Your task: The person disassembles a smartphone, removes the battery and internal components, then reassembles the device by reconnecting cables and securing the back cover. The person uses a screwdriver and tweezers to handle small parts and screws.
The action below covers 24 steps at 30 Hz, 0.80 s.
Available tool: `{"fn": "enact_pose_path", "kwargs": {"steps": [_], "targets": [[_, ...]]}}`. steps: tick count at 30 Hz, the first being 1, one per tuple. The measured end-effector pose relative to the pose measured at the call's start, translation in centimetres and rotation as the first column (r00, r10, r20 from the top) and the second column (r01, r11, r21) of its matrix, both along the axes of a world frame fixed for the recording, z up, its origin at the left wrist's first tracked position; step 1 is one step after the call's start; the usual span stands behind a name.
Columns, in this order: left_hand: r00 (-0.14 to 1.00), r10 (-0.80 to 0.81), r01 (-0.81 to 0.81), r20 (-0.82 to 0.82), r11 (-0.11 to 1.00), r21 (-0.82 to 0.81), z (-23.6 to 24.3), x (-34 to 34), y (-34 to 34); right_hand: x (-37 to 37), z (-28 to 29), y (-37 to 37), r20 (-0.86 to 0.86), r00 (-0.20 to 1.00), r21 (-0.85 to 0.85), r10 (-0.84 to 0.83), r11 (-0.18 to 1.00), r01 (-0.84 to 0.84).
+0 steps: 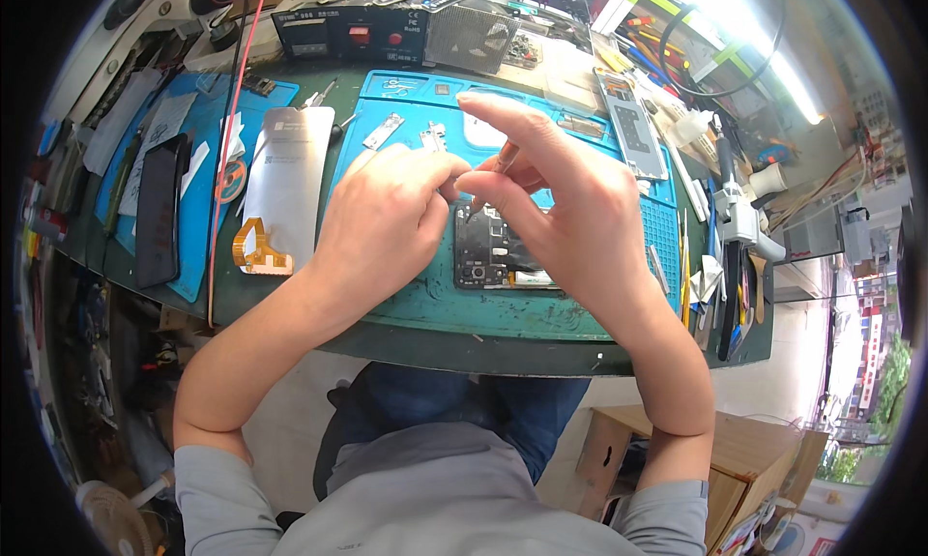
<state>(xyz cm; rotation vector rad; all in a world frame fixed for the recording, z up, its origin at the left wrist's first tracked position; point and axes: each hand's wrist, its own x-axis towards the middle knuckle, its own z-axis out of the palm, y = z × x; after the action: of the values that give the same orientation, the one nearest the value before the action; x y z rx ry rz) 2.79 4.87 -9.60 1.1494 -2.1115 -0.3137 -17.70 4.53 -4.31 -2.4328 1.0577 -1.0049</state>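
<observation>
An opened smartphone [476, 256] with bare circuitry lies on the blue repair mat [406, 300] beneath my hands. My right hand [580, 193] is closed around a slim screwdriver [506, 157] with a copper-coloured handle; its shaft slants down toward the phone's upper left part. Curled just left of it is my left hand [387, 213], thumb and forefinger pinched together close to my right thumb. Whatever those left fingers grip is hidden. Beyond the left hand, small metal parts [384, 131] rest on the mat. My right hand covers much of the phone's right side.
To the left are a silver panel [293, 160], an orange flex cable [261, 249] and a dark phone [160, 208]. A phone frame [633, 121] lies at the far right. A black box with a red switch [353, 34] stands behind. Tools crowd a holder [739, 295].
</observation>
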Motion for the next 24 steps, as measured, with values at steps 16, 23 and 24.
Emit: {"fn": "enact_pose_path", "kwargs": {"steps": [16, 23, 24], "targets": [[1.000, 0.018, -0.018, 0.009, 1.000, -0.007, 0.11, -0.18, 0.06, -0.05, -0.69, -0.11, -0.022, 1.000, -0.093, -0.008, 0.996, 0.006], [1.000, 0.014, -0.014, -0.001, 0.999, -0.032, -0.21, 0.01, -0.02, 0.24, 0.04, 0.48, 0.004, 1.000, 0.032, -0.020, 0.999, 0.020], [1.000, 0.006, -0.006, -0.003, 0.999, -0.032, -0.30, 0.00, -0.10, 0.08, 0.10, 0.40, -0.019, 0.999, 0.032, -0.028, 0.999, 0.029]]}}
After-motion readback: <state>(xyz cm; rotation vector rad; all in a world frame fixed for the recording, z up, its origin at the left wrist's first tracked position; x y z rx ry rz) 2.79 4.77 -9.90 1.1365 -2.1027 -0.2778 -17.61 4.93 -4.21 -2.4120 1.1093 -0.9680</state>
